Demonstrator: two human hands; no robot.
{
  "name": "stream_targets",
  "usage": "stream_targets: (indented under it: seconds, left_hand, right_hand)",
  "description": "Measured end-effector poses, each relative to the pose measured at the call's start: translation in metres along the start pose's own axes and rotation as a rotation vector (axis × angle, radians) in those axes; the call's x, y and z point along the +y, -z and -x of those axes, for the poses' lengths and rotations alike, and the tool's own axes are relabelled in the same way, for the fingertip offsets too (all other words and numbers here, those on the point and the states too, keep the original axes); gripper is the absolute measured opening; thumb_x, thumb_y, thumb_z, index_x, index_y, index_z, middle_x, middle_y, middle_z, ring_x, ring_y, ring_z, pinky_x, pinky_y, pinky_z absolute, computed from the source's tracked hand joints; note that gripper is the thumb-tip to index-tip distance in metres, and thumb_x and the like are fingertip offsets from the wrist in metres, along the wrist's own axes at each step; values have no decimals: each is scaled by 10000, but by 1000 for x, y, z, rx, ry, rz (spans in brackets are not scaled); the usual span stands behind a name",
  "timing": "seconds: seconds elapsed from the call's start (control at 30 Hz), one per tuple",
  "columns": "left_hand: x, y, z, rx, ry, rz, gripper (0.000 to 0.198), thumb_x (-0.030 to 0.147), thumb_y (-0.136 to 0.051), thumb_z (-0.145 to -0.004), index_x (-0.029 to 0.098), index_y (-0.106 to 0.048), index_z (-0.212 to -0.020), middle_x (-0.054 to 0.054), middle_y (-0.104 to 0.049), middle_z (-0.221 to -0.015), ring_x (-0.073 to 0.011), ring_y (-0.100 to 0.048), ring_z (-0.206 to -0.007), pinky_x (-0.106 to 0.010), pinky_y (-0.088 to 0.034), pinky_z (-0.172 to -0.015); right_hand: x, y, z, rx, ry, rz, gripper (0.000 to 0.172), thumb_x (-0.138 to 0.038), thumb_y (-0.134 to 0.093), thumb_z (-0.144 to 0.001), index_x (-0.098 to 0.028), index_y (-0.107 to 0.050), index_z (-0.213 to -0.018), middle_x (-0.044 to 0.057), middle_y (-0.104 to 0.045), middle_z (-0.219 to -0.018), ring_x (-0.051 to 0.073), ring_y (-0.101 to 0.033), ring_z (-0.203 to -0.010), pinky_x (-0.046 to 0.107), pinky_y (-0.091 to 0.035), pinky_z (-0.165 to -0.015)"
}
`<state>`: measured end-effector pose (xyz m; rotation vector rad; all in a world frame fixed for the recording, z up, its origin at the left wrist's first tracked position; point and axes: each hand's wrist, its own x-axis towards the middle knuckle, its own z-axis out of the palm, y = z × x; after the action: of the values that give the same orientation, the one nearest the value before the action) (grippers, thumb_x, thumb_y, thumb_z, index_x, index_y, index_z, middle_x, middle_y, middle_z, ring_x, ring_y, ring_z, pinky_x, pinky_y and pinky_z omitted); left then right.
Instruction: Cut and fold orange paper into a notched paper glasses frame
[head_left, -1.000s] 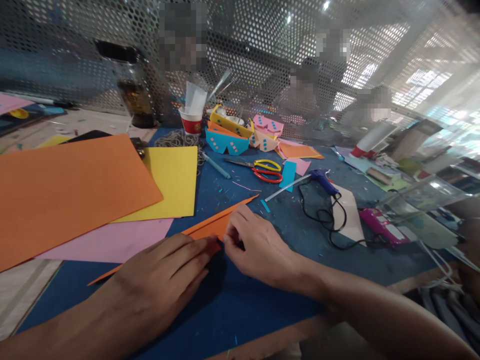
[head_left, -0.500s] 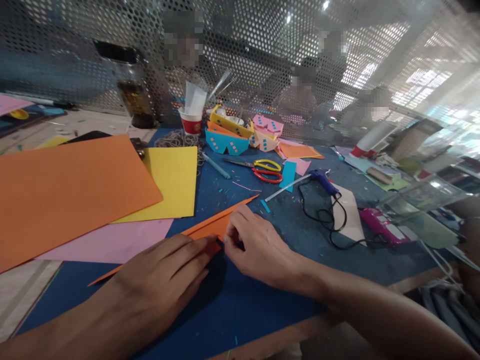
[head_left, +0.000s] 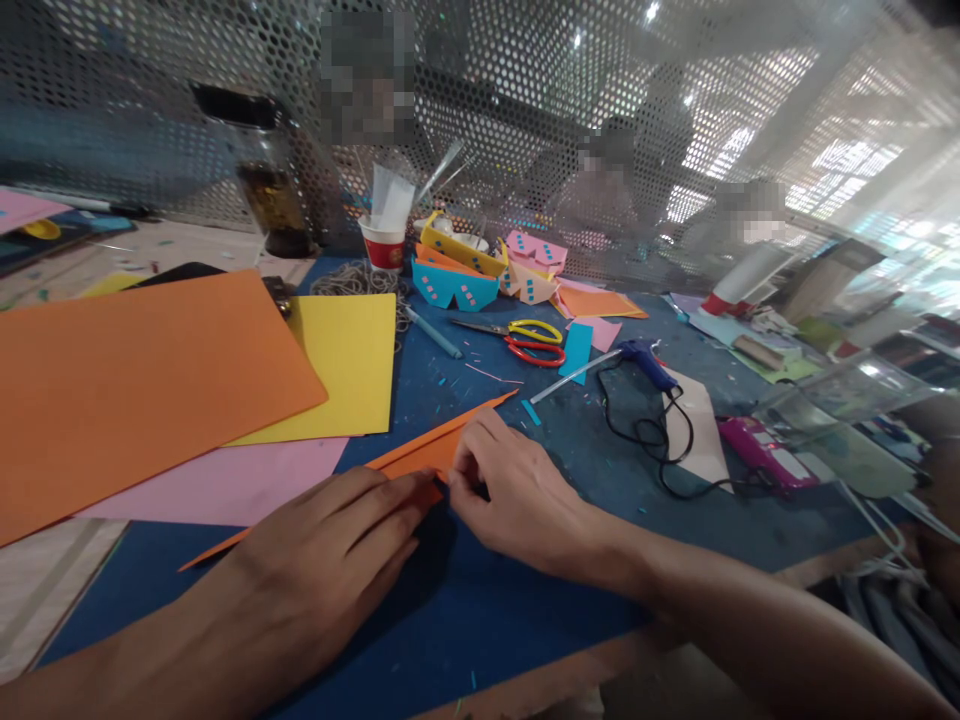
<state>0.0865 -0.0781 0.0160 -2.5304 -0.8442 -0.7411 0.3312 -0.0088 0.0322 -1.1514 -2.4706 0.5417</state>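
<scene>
A long folded orange paper piece (head_left: 431,448) lies on the blue table mat (head_left: 465,620). My left hand (head_left: 330,550) lies flat on its lower part, fingers stretched out and pressing it down. My right hand (head_left: 510,495) has its fingers curled and pinches the paper's folded edge near the middle. The paper's pointed tip sticks out beyond my right hand toward the upper right.
Large orange (head_left: 135,380), yellow (head_left: 345,360) and pink (head_left: 217,480) sheets lie to the left. Scissors (head_left: 525,340), a blue glue gun with black cord (head_left: 645,365), a pen (head_left: 433,333), a red cup (head_left: 384,245) and folded paper shapes (head_left: 454,285) sit beyond. People sit behind a perforated screen.
</scene>
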Motion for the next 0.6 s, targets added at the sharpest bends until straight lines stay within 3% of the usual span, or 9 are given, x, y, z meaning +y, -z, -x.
stream_targets:
  seconds: [0.17,0.6]
  left_hand:
    - [-1,-3,11,-89,-2,15,442,61,-434,-1195,129,-859,-1296,-135,-899,-1272,-277,-799,-1189,-409,-627,-1133]
    - [0,-4,9,-93,6,-16,473,70,-390,-1195,116,-843,-1322,-121,-894,-1208,-280,-779,-1121,-416,-651,-1084]
  right_hand:
    - [1,-1,0,2,5,2,242,-106,-680,-1034,-260,-514,-948,5,-642,-1006,178,-594,-851,348,-407,-768]
    - [2,-2,-1,5,10,15,213,-116,-660,-1031,-261,-516,-972,15,-650,-1024,184,-582,-843,359,-405,-762]
